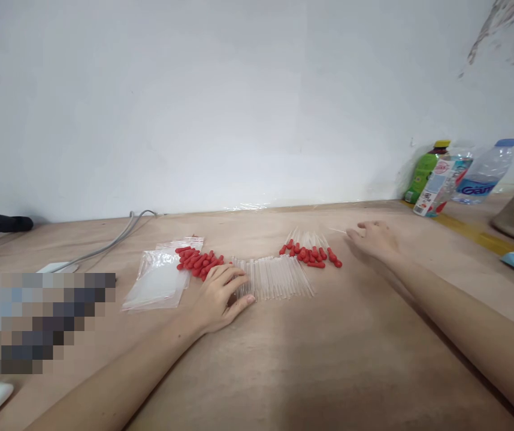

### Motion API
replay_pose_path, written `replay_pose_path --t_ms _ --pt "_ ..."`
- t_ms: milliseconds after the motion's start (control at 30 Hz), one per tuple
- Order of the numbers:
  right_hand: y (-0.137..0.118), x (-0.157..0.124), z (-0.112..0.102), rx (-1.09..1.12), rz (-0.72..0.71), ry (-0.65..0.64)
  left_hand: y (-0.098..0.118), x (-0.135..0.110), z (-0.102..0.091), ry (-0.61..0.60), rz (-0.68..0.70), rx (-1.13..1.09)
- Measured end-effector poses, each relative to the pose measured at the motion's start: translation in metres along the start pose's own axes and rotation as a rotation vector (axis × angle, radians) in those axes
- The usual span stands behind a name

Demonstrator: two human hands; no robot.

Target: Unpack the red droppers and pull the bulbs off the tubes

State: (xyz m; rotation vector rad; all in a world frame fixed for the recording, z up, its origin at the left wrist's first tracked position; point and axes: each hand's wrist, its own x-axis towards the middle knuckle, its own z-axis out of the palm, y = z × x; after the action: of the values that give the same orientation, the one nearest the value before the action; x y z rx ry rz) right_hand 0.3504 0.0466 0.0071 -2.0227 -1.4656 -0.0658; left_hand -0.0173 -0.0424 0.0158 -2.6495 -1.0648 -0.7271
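Note:
My left hand [225, 296] rests on the table with its thumb and fingers apart, at the left end of a row of thin clear tubes [279, 278]. Just behind its fingers lies a pile of red rubber bulbs [198, 261], partly covered by the hand. To the right, several tubes fitted with red bulbs form a cluster of droppers [308, 251], their tubes pointing to the wall. Beyond that cluster, my right hand [374, 238] is closed at the fingertips on a thin clear tube [338, 230] that sticks out leftward. Its other end is hidden by the hand.
Clear zip bags [153, 284] lie left of the bulbs. A grey cable [122, 233] runs to a white device at the left. Against the white wall at the right stand a green bottle [423, 176], a carton [437, 188] and a water bottle [481, 176].

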Motion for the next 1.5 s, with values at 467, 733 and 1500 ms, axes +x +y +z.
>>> replay_pose_path --t_ms 467,733,1500 --pt "-0.046 -0.053 -0.001 0.311 -0.449 0.216 0.001 0.002 0.002 0.248 -0.073 0.084" --pt "-0.075 -0.134 -0.001 0.372 -0.992 0.066 0.022 0.010 0.018 0.220 0.171 0.043" --pt "-0.075 -0.133 0.005 0.360 -1.257 0.083 0.033 0.017 0.029 0.259 0.299 -0.025"
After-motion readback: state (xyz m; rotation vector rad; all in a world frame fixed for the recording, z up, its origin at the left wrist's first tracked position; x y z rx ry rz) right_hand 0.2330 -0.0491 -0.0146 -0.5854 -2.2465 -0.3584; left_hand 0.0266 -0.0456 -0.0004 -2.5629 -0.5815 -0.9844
